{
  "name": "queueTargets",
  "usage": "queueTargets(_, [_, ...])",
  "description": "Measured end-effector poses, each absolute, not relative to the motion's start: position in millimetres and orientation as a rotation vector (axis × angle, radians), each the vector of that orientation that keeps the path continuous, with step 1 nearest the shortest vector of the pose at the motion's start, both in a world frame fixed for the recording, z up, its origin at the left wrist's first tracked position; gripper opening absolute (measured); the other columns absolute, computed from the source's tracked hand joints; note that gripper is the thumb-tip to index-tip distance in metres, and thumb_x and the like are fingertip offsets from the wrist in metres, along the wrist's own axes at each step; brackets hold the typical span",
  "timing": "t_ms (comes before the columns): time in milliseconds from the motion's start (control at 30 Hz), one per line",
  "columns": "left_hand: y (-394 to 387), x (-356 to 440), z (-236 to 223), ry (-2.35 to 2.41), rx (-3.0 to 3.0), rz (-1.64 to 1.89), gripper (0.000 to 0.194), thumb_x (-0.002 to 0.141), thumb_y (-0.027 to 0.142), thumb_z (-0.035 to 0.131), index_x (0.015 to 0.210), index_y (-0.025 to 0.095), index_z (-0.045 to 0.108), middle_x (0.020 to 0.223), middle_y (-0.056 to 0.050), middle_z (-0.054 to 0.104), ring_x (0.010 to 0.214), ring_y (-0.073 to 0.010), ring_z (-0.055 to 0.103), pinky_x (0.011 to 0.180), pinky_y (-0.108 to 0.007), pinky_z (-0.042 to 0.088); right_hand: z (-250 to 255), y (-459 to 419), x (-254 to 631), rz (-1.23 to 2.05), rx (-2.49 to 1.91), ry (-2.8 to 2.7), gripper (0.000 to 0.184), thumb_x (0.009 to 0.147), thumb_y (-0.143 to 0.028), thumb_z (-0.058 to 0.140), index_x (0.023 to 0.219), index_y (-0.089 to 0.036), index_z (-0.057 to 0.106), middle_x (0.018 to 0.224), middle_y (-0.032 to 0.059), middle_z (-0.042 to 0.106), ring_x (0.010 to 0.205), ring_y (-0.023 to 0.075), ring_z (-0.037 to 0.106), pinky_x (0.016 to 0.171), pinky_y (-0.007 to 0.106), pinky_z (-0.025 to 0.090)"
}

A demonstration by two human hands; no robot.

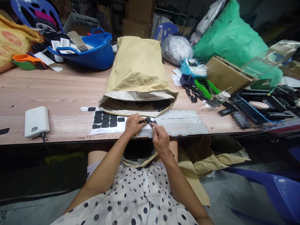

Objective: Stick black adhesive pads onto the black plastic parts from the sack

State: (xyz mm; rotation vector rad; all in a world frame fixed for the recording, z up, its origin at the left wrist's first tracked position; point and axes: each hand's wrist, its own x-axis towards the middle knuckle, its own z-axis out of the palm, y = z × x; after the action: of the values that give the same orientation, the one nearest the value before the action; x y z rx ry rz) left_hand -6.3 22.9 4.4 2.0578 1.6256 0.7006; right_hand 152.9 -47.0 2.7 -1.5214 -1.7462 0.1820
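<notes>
Over the near edge of the table, my left hand (133, 124) pinches a small black part with a round end (147, 119). My right hand (161, 137) closes on a thin metal tool (151, 124), whose tip meets that part; its exact kind is too small to tell. Left of my hands lies a white sheet (106, 130) with rows of black rounded stickers (106, 120). A grey board (182, 122) extends to the right beneath my hands. Just beyond, a tan paper sack (140, 68) lies with its mouth towards me, dark pieces (140, 105) inside.
A white power bank (37, 122) with a cable sits at left. Behind it stands a blue basin (93, 51) of white boxes. At right are a green tray (206, 87), a clear bottle (217, 99) and a blue tray (253, 109). Another open sack (127, 163) rests at my lap.
</notes>
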Motion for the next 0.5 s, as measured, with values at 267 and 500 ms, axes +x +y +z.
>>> queueTargets(267, [20.5, -4.0, 10.5, 1.623, 2.042, 0.693, 0.014, 0.08, 0.033, 0.071, 0.09, 0.029, 0.079, 0.087, -0.003, 0.066, 0.094, -0.0241, 0.057, 0.087, -0.038, 0.045, 0.5, -25.6, 177.5, -0.048, -1.738, -1.697, 0.031, 0.097, -0.023, 0.047, 0.112, -0.023, 0.074, 0.089, 0.0068, 0.065, 0.084, 0.0211, 0.057, 0.076, 0.03, 0.043])
queueTargets(500, [17.2, -5.9, 12.5, 1.572, 2.075, 0.681, 0.009, 0.076, 0.031, 0.07, 0.079, 0.025, 0.075, 0.087, -0.003, 0.07, 0.094, -0.0249, 0.058, 0.088, -0.04, 0.045, -14.6, -16.0, 173.7, -0.232, -1.89, -1.726, 0.026, 0.094, -0.023, 0.053, 0.109, -0.024, 0.074, 0.088, 0.0074, 0.058, 0.082, 0.0228, 0.047, 0.068, 0.032, 0.031])
